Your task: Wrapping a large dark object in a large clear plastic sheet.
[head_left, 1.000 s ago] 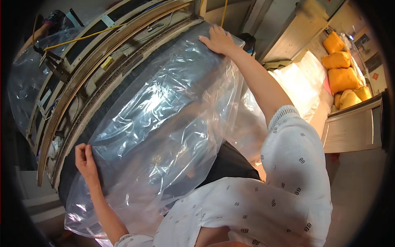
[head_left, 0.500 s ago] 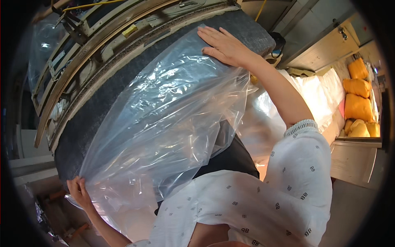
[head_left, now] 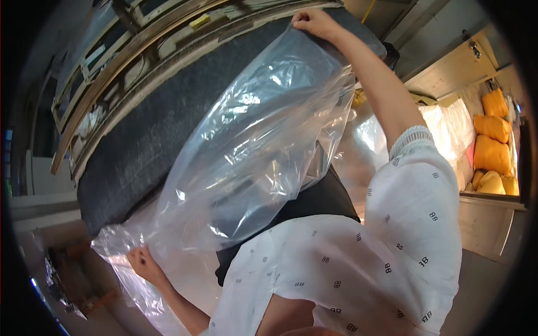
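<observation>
A large sheet of clear plastic film [head_left: 241,129] hangs over the near edge of a dark padded work surface [head_left: 129,162] and drapes toward my lap. My right hand [head_left: 316,25] pinches its far right corner near the back of that surface. At the lower left, my left hand [head_left: 144,263] is closed on a bunched part of the film, just off the surface's left end. Creases and bright glints run across the film between both hands. Whether it is one layer or a bag, I cannot tell.
Behind the surface runs a long curved machine frame with wooden rails [head_left: 106,78] and a small yellow block [head_left: 199,21]. On the right, a lit shelf holds several orange bundles [head_left: 492,154] beside white sheeting [head_left: 448,123]. Below left stands a brown box-like thing [head_left: 78,280].
My right hand has gone from lying flat on the film to pinching its corner, farther back. My left hand has moved right and slightly down, drawing the film off the surface's left end.
</observation>
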`<state>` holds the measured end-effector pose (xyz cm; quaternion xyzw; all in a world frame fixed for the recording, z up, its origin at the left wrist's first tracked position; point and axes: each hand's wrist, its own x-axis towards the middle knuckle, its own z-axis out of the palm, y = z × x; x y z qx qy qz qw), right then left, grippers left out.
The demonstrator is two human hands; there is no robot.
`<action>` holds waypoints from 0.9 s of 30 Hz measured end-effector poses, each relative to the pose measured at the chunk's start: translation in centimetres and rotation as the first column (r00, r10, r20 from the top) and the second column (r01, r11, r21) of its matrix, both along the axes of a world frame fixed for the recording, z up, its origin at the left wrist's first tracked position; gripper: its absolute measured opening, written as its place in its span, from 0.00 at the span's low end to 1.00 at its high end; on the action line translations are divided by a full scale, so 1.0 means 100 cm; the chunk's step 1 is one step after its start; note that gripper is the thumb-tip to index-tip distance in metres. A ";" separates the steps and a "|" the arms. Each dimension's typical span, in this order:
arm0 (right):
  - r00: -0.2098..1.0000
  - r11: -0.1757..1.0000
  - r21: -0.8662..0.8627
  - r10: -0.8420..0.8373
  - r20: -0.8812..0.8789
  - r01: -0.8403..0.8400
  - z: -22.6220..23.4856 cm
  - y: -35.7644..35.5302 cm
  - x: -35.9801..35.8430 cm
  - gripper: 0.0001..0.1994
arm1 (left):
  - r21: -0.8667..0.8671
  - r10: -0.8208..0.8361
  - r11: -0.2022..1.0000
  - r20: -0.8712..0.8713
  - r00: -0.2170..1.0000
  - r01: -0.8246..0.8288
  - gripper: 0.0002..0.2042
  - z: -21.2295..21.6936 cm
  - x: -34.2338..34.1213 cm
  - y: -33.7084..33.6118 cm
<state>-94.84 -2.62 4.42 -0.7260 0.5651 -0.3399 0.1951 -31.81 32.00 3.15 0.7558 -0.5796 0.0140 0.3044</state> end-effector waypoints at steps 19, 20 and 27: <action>0.826 0.750 -0.348 -0.524 0.207 0.563 -0.021 -0.023 0.030 0.10 | -0.278 -0.089 0.958 -0.527 0.845 -0.073 0.14 0.005 0.058 -0.311; 0.816 0.735 -0.368 -0.559 0.145 0.569 -0.021 -0.029 0.029 0.10 | -0.277 -0.080 0.957 -0.531 0.844 -0.084 0.14 0.004 0.061 -0.318; 0.776 0.726 -0.302 -0.626 0.082 0.618 -0.012 -0.031 0.032 0.12 | -0.228 -0.007 0.966 -0.496 0.868 -0.122 0.15 0.006 0.053 -0.335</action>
